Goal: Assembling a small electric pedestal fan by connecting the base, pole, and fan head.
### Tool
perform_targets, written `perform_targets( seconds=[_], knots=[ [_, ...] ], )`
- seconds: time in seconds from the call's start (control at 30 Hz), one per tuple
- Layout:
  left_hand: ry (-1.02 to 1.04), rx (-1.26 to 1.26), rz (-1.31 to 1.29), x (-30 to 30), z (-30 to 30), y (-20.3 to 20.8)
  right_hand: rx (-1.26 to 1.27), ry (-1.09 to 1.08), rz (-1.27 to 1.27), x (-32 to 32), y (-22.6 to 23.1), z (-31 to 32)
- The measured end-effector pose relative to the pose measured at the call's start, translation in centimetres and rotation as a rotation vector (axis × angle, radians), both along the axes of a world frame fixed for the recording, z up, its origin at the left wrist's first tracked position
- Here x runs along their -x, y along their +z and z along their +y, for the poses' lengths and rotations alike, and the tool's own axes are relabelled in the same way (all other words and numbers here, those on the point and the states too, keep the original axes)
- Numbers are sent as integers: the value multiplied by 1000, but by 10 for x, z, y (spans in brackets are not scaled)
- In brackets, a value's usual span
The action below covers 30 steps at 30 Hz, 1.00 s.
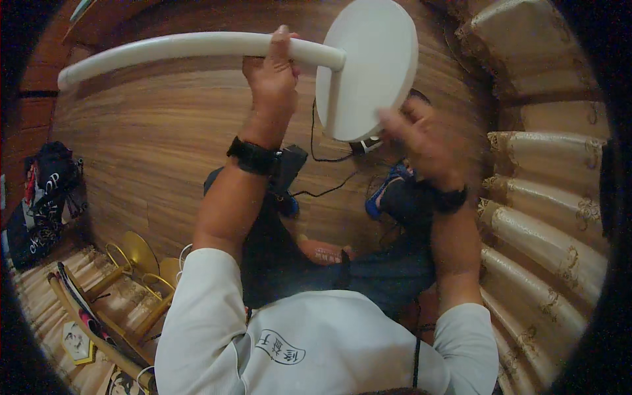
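My left hand is wrapped round a long white pole, close to the end that joins a flat, round white disc. The pole lies nearly level above the floor, its free end reaching far to the left. The disc is tilted, with its broad face toward me. My right hand is at the disc's lower right edge, smeared by motion. One of its fingers reaches the rim, but whether it touches or grips there I cannot tell.
A small white-and-black box with a black cord lies on the wooden floor under the disc. Patterned beige curtains hang at the right. A gold-coloured rack stands at lower left, and a dark printed bag is at far left.
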<state>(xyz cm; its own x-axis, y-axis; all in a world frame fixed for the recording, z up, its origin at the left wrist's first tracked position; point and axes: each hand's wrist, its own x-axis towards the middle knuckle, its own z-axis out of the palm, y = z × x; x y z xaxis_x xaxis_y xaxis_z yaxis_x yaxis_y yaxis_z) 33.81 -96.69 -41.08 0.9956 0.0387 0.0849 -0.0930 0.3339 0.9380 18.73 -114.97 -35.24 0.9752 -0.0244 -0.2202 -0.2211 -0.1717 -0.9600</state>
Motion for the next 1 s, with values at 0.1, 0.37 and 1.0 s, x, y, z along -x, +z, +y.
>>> perform_targets(
  seconds=[0.1,0.37,1.0],
  knots=[
    [-10,130,201,-7,3,12,421,276,-269,8,-39,8],
    [-78,176,266,-6,1,17,-83,-35,-142,-1,-16,-25],
    [-19,-16,25,-8,6,8,-65,188,51,3,-27,11]
  ],
)
